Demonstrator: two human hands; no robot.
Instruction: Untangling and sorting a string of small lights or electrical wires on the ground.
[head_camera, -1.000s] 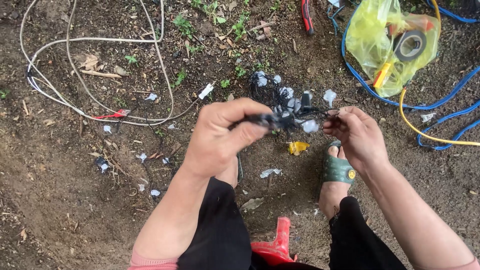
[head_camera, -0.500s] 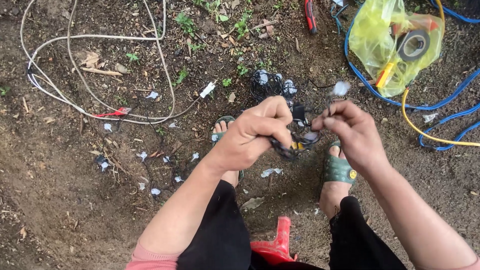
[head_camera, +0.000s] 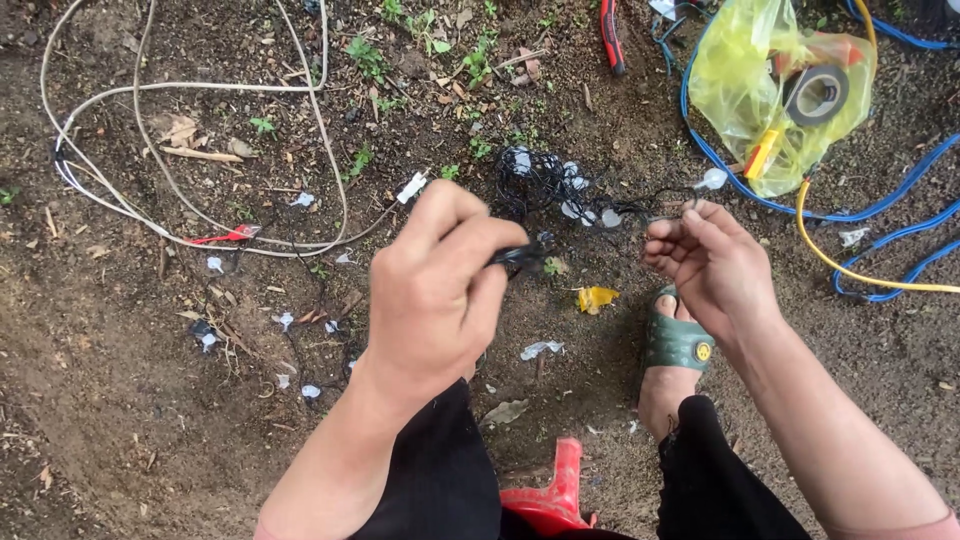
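While the left hand (head_camera: 435, 290) pinches the black wire (head_camera: 520, 257) and the right hand (head_camera: 710, 265) grips its far end above the dirt (head_camera: 120, 400), a hard pull might snap it near the tangled bulbs (head_camera: 545, 185).

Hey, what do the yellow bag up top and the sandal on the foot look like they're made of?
The yellow bag looks like thin plastic film: translucent and crinkled, with a tape roll showing through. The green sandal looks like moulded rubber or foam plastic, matte and smooth with no visible stitching, though that is hard to tell.
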